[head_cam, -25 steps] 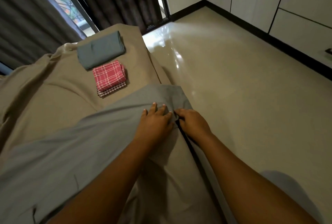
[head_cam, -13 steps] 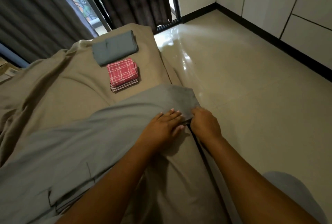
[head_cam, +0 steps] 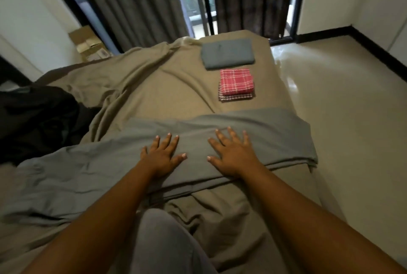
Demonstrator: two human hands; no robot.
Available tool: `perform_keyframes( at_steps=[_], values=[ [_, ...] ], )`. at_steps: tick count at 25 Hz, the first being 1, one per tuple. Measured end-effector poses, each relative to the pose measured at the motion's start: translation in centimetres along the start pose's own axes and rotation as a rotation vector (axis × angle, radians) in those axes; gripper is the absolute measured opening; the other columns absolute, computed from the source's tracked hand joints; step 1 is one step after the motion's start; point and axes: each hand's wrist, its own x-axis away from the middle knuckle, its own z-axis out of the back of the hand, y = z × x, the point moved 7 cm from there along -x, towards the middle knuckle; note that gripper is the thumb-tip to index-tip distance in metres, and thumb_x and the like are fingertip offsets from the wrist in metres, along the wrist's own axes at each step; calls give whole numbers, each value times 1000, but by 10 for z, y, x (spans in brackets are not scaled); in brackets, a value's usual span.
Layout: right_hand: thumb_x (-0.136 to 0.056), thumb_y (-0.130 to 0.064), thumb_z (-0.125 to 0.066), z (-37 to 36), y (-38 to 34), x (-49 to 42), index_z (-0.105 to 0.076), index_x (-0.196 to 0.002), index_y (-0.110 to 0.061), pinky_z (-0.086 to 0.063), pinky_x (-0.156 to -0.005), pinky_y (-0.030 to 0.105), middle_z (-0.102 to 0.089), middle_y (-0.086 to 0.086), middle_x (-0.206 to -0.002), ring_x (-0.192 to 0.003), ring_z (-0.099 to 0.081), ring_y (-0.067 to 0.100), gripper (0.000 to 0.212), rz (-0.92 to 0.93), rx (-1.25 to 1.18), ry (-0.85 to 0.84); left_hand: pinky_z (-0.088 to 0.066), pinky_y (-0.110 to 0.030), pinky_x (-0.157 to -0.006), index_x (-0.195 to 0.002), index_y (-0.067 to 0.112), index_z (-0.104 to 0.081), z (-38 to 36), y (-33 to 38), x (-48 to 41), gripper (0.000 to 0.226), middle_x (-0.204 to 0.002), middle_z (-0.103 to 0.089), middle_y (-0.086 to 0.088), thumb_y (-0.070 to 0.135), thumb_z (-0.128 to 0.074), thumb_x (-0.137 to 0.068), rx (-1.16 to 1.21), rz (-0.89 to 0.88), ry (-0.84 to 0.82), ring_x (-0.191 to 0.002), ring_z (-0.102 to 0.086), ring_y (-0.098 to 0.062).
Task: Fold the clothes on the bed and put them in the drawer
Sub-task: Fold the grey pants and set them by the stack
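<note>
A large grey cloth (head_cam: pixel 282 139) lies spread across the bed (head_cam: pixel 158 89), folded over with its right end at the bed's edge. My left hand (head_cam: pixel 161 155) and my right hand (head_cam: pixel 231 152) both rest flat on it, palms down, fingers spread, holding nothing. Farther up the bed sits a folded grey-blue garment (head_cam: pixel 228 53). Just in front of it lies a folded red checked cloth (head_cam: pixel 236 81) stacked on a darker checked one (head_cam: pixel 235 97). No drawer is in view.
A dark heap of clothing (head_cam: pixel 37 119) lies at the bed's left side. A cardboard box (head_cam: pixel 88 43) stands by the wall at left. Dark curtains (head_cam: pixel 132 3) and a glass door are behind the bed. Shiny tiled floor (head_cam: pixel 343 106) runs along the right.
Both hands have left the cloth's right corner by the bed edge and now lie flat and apart on its middle. The view has swung left to face the bed squarely.
</note>
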Motion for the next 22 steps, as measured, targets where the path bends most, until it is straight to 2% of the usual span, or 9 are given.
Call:
perform_keyframes(
  at_steps=[4,8,10,12,14,16,18,20,22],
  values=[
    [-88,-85,-15,4,4,-8,3,-160,-43,7,-115,74,16,-4,-170,-154,17,38,85,-179,26,-71,-4,-66,-119,-157,47,10,-13,-137,33,86,-167,15,15,88,-6,-83,22,256,88,-156,9,-23],
    [-85,-88,-12,2,-30,-27,8,-161,-35,9,-115,73,19,11,-168,-152,20,43,95,-289,58,-91,1,-61,-122,-159,41,6,-27,-240,73,93,-169,13,9,89,0,-80,78,437,163,-156,7,-23],
    [-88,-85,-12,1,-75,-48,6,-162,-33,7,-118,68,17,13,-169,-154,18,37,92,-169,74,-11,3,-58,-123,-161,37,2,-28,-257,82,93,-170,7,5,88,-1,-83,98,448,216,-156,4,-22],
    [-89,-83,-14,1,-130,-66,2,-162,-35,7,-121,61,13,9,-170,-156,15,30,89,67,48,70,7,-56,-121,-161,36,-3,-29,-257,85,86,-170,3,4,83,-6,-89,76,434,290,-156,3,-23],
    [-86,-87,-5,-9,-174,-77,0,-161,-40,8,-122,55,12,1,-171,-156,13,23,89,257,64,39,6,-54,-122,-161,35,-8,-29,-258,91,82,-170,-3,1,78,-6,-92,54,409,353,-156,-1,-25],
    [-82,-88,3,-22,-185,-81,2,-160,-45,6,-124,52,10,-5,-171,-157,11,21,88,290,103,8,2,-52,-124,-162,29,-14,-26,-264,102,82,-170,-9,-3,73,-6,-93,4,394,403,-156,-6,-25],
    [-86,-87,-1,-26,-177,-82,3,-159,-48,3,-124,52,7,-8,-171,-157,8,21,83,241,121,46,0,-52,-124,-161,23,-20,-19,-273,115,78,-169,-13,-6,67,-16,-97,-125,408,495,-156,-8,-26],
    [-86,-87,-3,-27,-174,-79,3,-159,-49,1,-124,53,5,-8,-171,-157,6,22,82,210,141,61,-2,-55,-122,-160,16,-24,-5,-287,136,77,-167,-18,-11,61,-31,-97,-183,529,600,-155,-13,-31],
    [-84,-87,-1,-27,-175,-78,4,-159,-49,1,-124,53,5,-8,-171,-157,6,22,84,198,141,52,-21,-58,-116,-156,6,-29,0,-311,161,83,-160,-32,-19,62,-40,-95,-81,750,605,-146,-30,-39]
  ],
)
